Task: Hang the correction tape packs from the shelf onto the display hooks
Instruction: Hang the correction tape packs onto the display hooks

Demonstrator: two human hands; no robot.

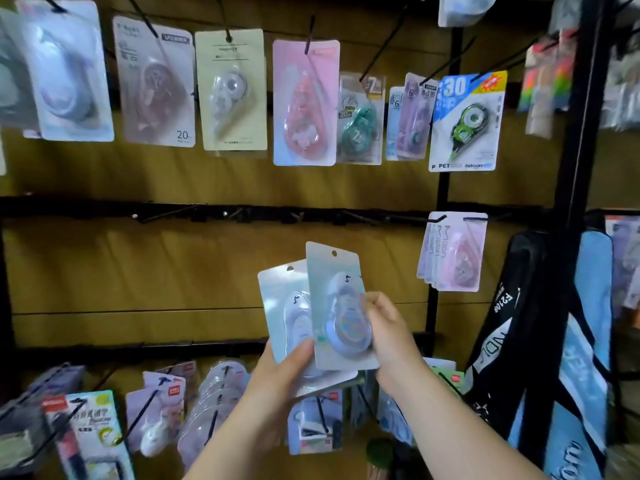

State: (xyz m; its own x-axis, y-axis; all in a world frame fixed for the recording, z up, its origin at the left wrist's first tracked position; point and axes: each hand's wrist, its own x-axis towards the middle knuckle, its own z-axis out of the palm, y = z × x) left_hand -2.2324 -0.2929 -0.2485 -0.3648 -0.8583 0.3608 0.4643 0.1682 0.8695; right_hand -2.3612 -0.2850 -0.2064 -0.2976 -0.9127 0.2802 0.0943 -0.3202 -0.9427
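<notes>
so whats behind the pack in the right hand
A second pack gripped by the left hand; its left side and hang hole show. The front pack, pinched by the right hand, covers its right side.

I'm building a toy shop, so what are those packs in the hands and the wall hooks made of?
Packs: the backing looks like thin matte card, with a punched hole on top; the bubble in front looks like clear glossy plastic, since it catches light. Hooks: thin black rods, probably painted metal wire, though blur leaves that open.
</notes>
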